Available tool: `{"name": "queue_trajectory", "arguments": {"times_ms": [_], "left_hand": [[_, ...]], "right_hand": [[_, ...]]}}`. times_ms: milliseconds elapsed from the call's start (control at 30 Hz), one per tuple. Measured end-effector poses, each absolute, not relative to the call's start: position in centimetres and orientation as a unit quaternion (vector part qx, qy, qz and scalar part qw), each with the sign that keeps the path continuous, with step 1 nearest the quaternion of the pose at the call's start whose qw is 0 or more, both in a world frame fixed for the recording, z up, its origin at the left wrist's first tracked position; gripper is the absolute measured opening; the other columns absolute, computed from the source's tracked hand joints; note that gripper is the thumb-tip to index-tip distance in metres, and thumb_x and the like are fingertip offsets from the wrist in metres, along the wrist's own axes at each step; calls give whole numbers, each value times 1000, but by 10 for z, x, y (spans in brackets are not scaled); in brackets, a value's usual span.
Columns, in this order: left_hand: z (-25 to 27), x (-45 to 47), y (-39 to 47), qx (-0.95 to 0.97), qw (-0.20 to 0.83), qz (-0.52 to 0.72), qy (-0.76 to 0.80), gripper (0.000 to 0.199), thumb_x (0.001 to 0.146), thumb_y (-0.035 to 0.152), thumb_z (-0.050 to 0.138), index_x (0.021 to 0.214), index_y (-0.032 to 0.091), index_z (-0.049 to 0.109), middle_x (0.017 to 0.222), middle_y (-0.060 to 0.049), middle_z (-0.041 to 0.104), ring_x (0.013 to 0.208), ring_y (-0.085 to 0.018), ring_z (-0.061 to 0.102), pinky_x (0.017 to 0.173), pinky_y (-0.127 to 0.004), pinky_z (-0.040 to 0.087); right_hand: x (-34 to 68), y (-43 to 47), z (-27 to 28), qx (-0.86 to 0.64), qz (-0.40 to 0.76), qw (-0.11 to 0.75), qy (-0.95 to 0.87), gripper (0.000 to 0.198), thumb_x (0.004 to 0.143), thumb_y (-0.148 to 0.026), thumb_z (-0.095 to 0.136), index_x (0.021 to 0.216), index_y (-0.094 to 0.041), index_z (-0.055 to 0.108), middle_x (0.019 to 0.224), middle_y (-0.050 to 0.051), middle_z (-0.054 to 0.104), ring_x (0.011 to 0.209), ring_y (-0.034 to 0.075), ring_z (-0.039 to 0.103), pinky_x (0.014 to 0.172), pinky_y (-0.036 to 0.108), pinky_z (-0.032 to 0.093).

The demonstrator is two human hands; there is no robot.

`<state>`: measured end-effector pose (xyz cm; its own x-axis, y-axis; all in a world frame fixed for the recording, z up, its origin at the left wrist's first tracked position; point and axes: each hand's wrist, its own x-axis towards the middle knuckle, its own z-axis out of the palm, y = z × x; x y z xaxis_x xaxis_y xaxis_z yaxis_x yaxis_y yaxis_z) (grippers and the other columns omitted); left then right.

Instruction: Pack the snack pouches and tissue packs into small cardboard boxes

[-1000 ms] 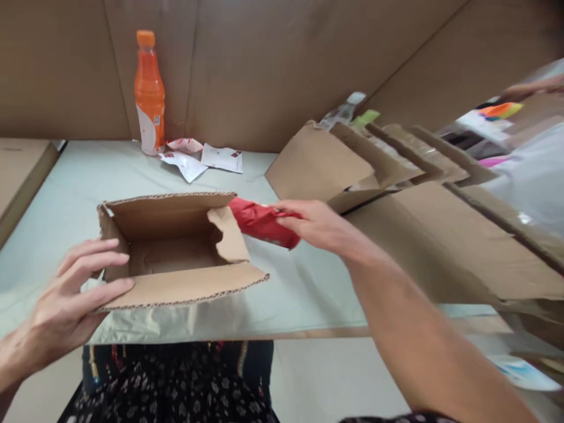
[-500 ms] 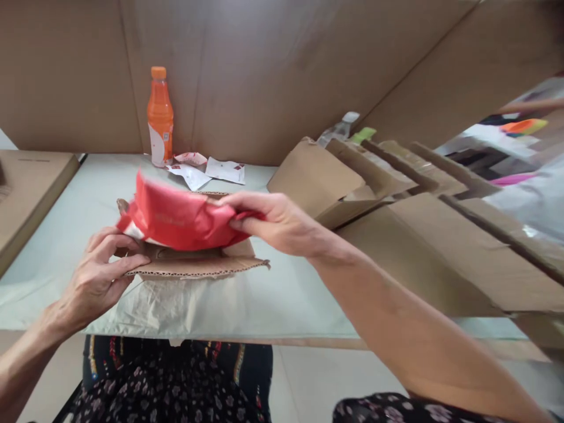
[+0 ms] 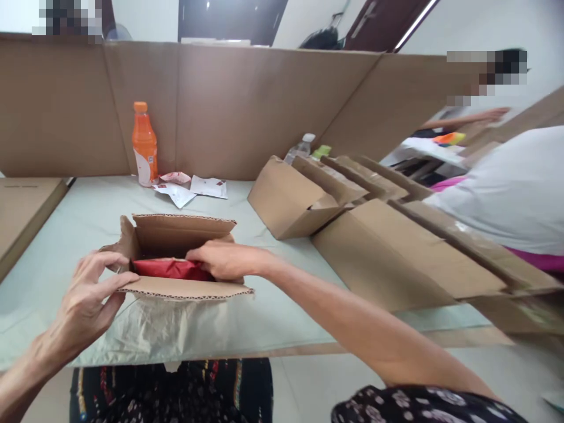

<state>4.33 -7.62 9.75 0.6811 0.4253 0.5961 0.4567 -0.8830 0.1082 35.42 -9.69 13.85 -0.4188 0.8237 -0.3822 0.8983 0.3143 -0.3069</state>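
An open cardboard box [image 3: 185, 288] stands near the table's front edge, its flaps raised. My left hand [image 3: 94, 288] pinches the box's left front corner between thumb and fingers. Inside the box lies a red packet [image 3: 170, 268], mostly below the rim. My right hand [image 3: 224, 258] reaches into the box from the right, its fingers closed on the packet's top right edge. The fingertips are partly hidden by the packet and the box. What else the box holds cannot be seen.
An orange drink bottle [image 3: 144, 147] and several small white sachets [image 3: 209, 187] stand at the back. Cardboard boxes [image 3: 291, 197] crowd the right side, one holding a clear bottle [image 3: 301, 148]. A flat carton [image 3: 26, 205] lies left. Cardboard panels [image 3: 247, 106] wall the back; people are beyond.
My right hand has lowered the red packet from above the box down into it. My left hand stays at the box's left corner. The camera has tilted up, showing people beyond the panels.
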Motion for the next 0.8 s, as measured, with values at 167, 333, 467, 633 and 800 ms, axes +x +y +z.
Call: {"name": "queue_trajectory", "arguments": {"times_ms": [167,333,467,633,800], "left_hand": [[97,46,-77,-930,4,-308,-202,31,99,5,51,116,27,65,131,-7,70,127,-26,65,122,-55,39],[89,50,-76,-938,-35,-299,-174,31,94,5,52,117,24,61,124,-7,76,129,-25,67,127,-52,35],[79,49,-76,-946,-46,-255,-192,42,89,7,52,128,20,59,149,-14,65,144,-29,57,112,-46,51],[69,47,-75,-946,-97,-260,-168,47,91,16,56,138,17,56,140,-16,71,145,-32,55,104,-47,59],[69,52,-79,-935,-129,-268,-195,40,104,26,48,143,17,55,131,-17,75,144,-34,56,105,-48,60]], "right_hand": [[348,-99,128,489,-240,86,834,31,95,-8,54,118,-18,73,124,12,79,112,27,73,87,35,53],[374,-121,156,482,-138,-259,826,24,103,-22,58,119,-18,76,124,9,80,112,22,75,97,36,59],[411,-90,158,544,-38,-476,690,19,100,-27,61,94,-23,79,91,2,81,83,17,74,76,30,60],[426,17,100,656,-87,-318,679,19,94,-25,64,106,-20,78,112,8,81,102,24,74,92,39,59],[386,106,36,684,-86,-129,713,62,89,-42,75,141,-10,62,152,23,59,140,39,55,115,53,47]]}}
